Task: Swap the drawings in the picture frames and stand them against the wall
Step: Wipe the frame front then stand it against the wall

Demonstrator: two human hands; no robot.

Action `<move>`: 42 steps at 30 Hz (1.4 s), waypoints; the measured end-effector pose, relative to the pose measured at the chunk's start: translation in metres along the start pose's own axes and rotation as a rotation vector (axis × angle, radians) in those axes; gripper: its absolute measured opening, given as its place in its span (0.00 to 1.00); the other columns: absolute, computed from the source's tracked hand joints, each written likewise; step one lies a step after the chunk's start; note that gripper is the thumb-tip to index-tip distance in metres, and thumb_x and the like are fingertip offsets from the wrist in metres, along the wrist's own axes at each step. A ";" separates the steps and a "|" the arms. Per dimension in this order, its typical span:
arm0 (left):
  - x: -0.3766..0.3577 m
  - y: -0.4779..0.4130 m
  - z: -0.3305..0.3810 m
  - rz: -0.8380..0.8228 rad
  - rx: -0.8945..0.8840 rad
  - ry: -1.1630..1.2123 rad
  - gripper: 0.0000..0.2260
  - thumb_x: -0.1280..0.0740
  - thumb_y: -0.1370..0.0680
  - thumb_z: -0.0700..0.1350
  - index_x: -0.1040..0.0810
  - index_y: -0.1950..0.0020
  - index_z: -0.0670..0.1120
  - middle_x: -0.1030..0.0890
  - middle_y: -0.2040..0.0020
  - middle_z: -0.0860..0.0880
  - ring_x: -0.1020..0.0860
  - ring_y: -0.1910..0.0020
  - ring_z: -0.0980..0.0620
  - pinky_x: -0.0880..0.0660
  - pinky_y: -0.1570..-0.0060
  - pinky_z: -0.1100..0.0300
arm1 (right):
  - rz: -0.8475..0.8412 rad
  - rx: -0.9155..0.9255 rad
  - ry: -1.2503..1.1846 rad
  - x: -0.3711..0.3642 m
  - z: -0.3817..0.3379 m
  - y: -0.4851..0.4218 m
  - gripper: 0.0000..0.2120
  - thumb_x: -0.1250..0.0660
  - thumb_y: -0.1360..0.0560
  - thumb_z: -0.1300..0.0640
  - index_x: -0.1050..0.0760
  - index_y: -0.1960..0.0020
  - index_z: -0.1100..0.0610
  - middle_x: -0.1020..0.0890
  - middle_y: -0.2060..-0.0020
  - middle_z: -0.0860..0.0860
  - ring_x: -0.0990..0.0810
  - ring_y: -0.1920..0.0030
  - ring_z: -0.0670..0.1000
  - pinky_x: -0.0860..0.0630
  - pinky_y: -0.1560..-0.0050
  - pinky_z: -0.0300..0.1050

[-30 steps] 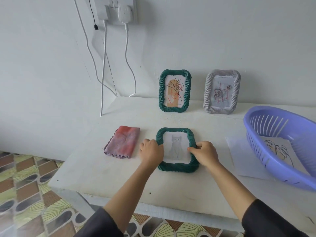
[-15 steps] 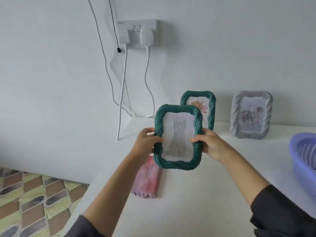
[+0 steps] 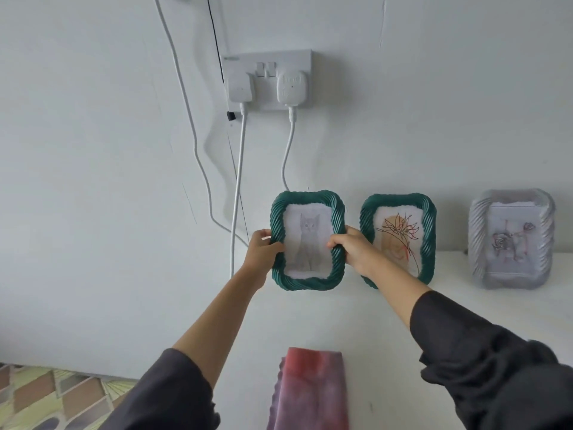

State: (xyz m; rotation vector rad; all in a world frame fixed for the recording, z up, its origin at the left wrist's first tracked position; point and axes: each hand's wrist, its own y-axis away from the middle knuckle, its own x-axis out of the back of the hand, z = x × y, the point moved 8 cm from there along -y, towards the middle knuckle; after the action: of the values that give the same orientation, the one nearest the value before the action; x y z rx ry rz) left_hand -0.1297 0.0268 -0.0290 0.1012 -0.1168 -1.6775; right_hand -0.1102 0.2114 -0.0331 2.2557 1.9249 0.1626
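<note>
A green rope-edged frame with a grey cat drawing (image 3: 307, 240) stands upright at the back of the white table (image 3: 366, 324), close to the wall. My left hand (image 3: 262, 249) grips its left edge and my right hand (image 3: 353, 248) grips its right edge. Just to its right a second green frame with an orange flower drawing (image 3: 400, 234) leans on the wall; my right wrist covers its lower left corner. Further right stands a grey frame with a rose drawing (image 3: 511, 240).
A folded pink and purple cloth (image 3: 310, 389) lies on the table near me. A wall socket (image 3: 268, 79) holds two white plugs, and their cables (image 3: 237, 187) hang down left of the cat frame. Patterned floor tiles (image 3: 46, 395) show at lower left.
Both hands lifted the cat frame off the table, turned it upright and carried it back to the wall beside the flower frame. The view tilted up, and the purple basket left the frame.
</note>
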 end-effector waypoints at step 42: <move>0.016 -0.007 -0.045 0.134 -0.050 -0.113 0.21 0.38 0.24 0.34 0.33 0.31 0.44 0.24 0.39 0.43 0.26 0.48 0.48 0.28 0.57 0.63 | 0.076 -0.009 0.258 0.010 0.061 0.002 0.26 0.31 0.29 0.62 0.34 0.34 0.60 0.22 0.46 0.57 0.22 0.46 0.54 0.27 0.39 0.47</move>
State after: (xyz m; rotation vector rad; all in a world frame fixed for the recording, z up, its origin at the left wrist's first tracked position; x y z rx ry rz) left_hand -0.1320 0.0107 -0.0741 -0.0385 -0.1637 -1.5514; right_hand -0.0947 0.2169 -0.0926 2.4044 1.9498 0.4946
